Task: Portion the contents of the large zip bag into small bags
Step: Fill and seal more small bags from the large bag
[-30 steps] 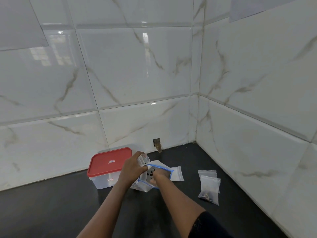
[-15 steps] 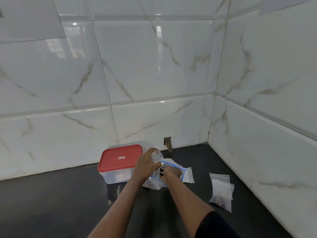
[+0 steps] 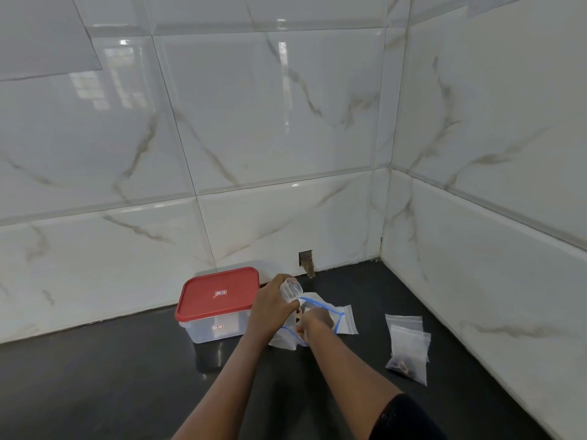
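Note:
The large zip bag (image 3: 333, 312), clear with a blue zip line, lies open on the dark counter (image 3: 127, 376). My right hand (image 3: 314, 322) is pushed into its mouth, fingers hidden inside among dark pieces. My left hand (image 3: 273, 308) holds a small clear bag (image 3: 290, 289) upright just above the large bag's left edge. An empty small bag (image 3: 349, 322) lies partly under the large bag's right side. To the right lie two small bags (image 3: 408, 347); the front one holds dark contents at its bottom.
A clear plastic box with a red lid (image 3: 217, 303) stands against the back wall, just left of my left hand. White marble tile walls meet in a corner at the right. A small hole (image 3: 306, 260) shows in the back tile.
The view has shifted, so everything sits further right and lower in the frame. Both hands keep the same hold at the bags, with the right hand staying inside the large bag.

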{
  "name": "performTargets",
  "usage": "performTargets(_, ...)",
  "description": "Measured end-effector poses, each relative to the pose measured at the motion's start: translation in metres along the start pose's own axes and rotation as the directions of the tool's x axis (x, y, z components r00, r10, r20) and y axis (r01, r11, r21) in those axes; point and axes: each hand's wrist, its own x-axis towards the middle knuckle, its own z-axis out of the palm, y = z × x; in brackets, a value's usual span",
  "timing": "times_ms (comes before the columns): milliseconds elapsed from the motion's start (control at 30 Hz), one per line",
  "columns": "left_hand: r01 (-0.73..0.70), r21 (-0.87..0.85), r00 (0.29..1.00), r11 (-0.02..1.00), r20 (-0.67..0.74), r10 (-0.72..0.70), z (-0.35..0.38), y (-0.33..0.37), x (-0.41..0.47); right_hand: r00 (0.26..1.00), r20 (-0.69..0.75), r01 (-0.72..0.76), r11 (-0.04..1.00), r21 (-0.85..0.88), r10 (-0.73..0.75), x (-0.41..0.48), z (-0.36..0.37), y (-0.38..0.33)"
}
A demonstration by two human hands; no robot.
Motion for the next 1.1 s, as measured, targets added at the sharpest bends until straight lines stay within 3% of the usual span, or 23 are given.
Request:
performTargets(300, 0.022, 0.015, 1.000, 1.000, -0.016, -0.022, 0.011, 0.014, -0.001, 0.995, -0.057, 0.086, 0.996, 0.033, -0.084, -0.002, -0.013, 0.003)
performTargets(467, 0.052, 0.003, 0.998, 0.999, -0.041, -0.052, 0.010, 0.016, -0.003, 0.996, -0.030, 0.093, 0.969, 0.231, -0.088, -0.016, -0.036, 0.007)
performTargets(567, 0.070, -0.011, 0.996, 0.997, -0.052, -0.071, 0.008, 0.018, -0.004, 0.994, -0.022, 0.113, 0.959, 0.260, -0.111, -0.028, -0.057, 0.009)
performTargets(867, 0.171, -0.095, 0.984, 0.981, -0.030, -0.174, 0.010, 0.014, -0.009, 0.984, 0.081, 0.151, 0.984, 0.089, -0.159, -0.058, -0.120, -0.011)
performTargets(1100, 0.170, -0.147, 0.985, 0.974, 0.009, -0.171, 0.015, 0.010, -0.014, 0.942, 0.100, 0.321, 0.947, 0.018, -0.321, -0.096, -0.134, -0.032)
